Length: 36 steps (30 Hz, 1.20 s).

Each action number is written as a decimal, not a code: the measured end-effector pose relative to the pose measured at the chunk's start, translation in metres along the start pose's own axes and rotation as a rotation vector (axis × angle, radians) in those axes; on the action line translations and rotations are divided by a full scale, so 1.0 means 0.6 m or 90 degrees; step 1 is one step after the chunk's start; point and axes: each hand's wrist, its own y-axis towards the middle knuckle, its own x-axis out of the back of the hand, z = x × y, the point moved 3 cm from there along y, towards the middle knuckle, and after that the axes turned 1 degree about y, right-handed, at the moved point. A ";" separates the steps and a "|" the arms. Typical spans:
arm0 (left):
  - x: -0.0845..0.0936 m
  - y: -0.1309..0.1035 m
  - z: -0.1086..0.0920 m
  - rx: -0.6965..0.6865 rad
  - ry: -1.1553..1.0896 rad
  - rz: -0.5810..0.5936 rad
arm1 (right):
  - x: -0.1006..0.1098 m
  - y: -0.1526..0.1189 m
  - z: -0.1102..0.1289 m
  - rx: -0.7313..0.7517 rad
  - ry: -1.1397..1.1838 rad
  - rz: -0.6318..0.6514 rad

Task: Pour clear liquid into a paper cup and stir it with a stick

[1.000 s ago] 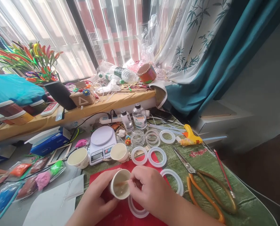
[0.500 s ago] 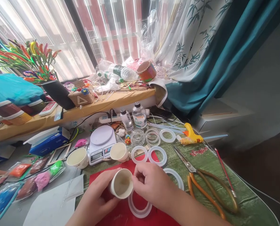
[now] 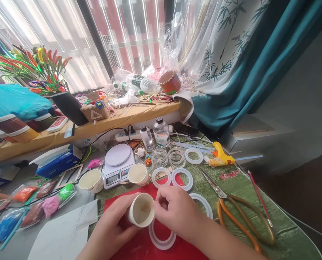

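Observation:
My left hand [image 3: 117, 222] is wrapped round a white paper cup [image 3: 142, 210], tilted so its mouth faces me. A little cloudy liquid with a brownish spot shows at the cup's bottom. My right hand [image 3: 174, 211] is closed in a pinch against the cup's right rim; what its fingertips hold, if anything, is hidden. Below the cup, a white ring-shaped silicone mould [image 3: 163, 242] lies on a red sheet [image 3: 134, 249]. Another ring mould [image 3: 208, 209] is partly covered by my right hand. Two more ring moulds [image 3: 182, 179] lie just beyond my hands.
Two paper cups [image 3: 90, 180] stand by a kitchen scale [image 3: 119, 162]. Clear bottles [image 3: 161, 133] stand behind. To the right lie scissors [image 3: 217, 191], orange-handled pliers [image 3: 236, 231], a pencil [image 3: 260, 200] and a yellow glue gun [image 3: 222, 155]. Bagged coloured clay [image 3: 49, 206] lies left.
The view has shifted slightly. Both hands keep nearly the same pose at the cup, and the brownish spot inside it looks a little different.

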 end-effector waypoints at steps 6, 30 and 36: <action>0.001 0.003 0.000 0.000 -0.002 -0.002 | -0.003 0.001 -0.002 -0.010 0.041 -0.014; 0.007 -0.006 -0.022 0.066 0.049 -0.131 | -0.007 0.003 -0.015 0.001 0.205 -0.030; 0.010 -0.006 -0.014 0.080 0.016 -0.102 | -0.008 -0.002 -0.014 0.050 0.164 0.003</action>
